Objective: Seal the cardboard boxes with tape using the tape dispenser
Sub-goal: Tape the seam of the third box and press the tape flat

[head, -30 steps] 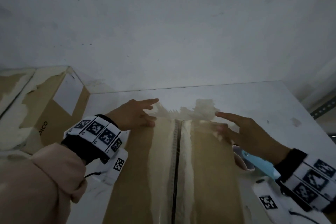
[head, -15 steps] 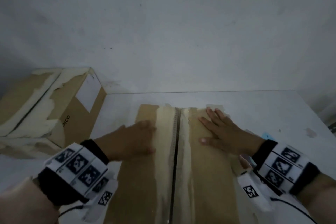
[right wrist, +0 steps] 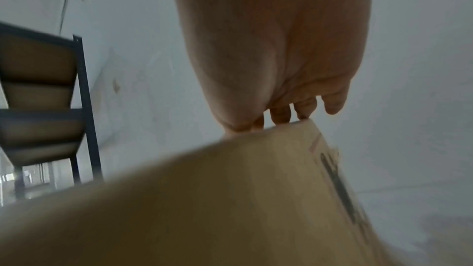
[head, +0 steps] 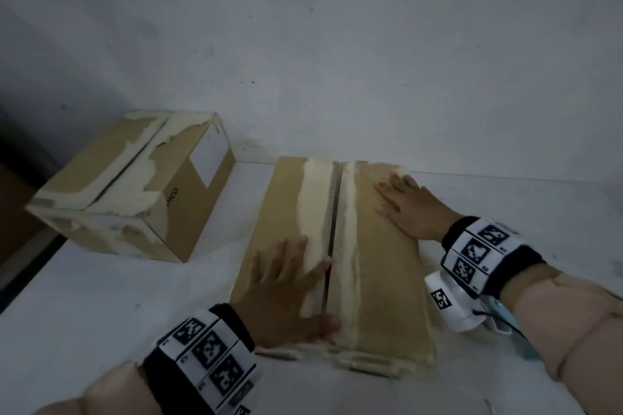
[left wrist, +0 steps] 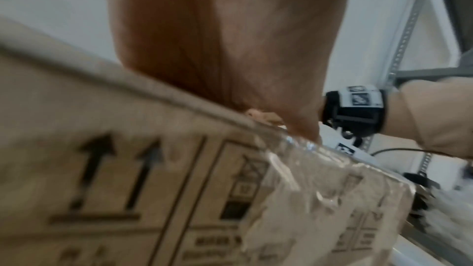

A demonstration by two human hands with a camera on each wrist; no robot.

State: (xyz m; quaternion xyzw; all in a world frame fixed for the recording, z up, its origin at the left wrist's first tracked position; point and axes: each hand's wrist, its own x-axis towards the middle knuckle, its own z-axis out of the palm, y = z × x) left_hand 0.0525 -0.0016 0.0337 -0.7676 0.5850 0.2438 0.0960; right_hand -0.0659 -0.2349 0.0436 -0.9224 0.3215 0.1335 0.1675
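Note:
A brown cardboard box (head: 371, 280) lies in front of me on the white table (head: 101, 307), its two top flaps meeting at a dark centre seam (head: 332, 239) edged with pale torn tape marks. My left hand (head: 286, 286) lies flat on the left flap near the front, fingers spread. My right hand (head: 408, 205) presses flat on the right flap near the far corner. The left wrist view shows the box side (left wrist: 153, 189) with arrows and crinkled old tape. A light blue tape dispenser (head: 505, 320) peeks out under my right wrist.
A second cardboard box (head: 135, 192), with torn tape marks and a white label, stands at the back left against the white wall. A dark metal shelf (right wrist: 51, 108) shows in the right wrist view. A grey slotted rack post (left wrist: 399, 48) stands to the right.
Both hands have come down from pointing at the far edge to lie flat on the flaps. The left hand has slid toward the front; the view has shifted so the box sits lower and right.

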